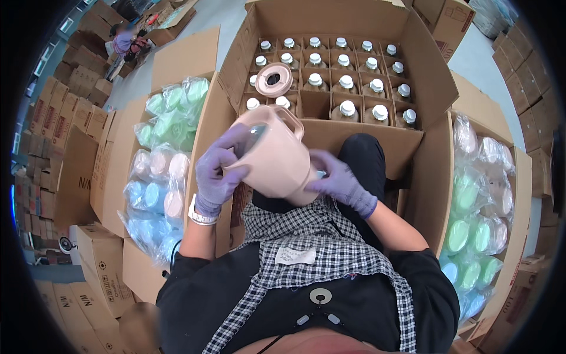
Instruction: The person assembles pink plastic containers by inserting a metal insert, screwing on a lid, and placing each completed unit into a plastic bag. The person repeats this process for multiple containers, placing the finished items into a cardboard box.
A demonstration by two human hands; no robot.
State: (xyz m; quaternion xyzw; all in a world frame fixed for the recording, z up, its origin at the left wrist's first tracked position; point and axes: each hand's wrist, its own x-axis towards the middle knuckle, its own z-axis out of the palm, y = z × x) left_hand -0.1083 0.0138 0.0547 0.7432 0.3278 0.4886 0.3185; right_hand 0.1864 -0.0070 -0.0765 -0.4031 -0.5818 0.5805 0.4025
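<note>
The left hand (221, 172) and right hand (343, 184) clasp a tilted pink jug (277, 158); a pink lid (274, 89) lies over white-capped bottles (346, 112).

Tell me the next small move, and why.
Probably reach with the right hand for the pink ring: it lies apart atop the boxed bottles, matches the pink jug in colour, and the left hand already grips that jug.
</note>
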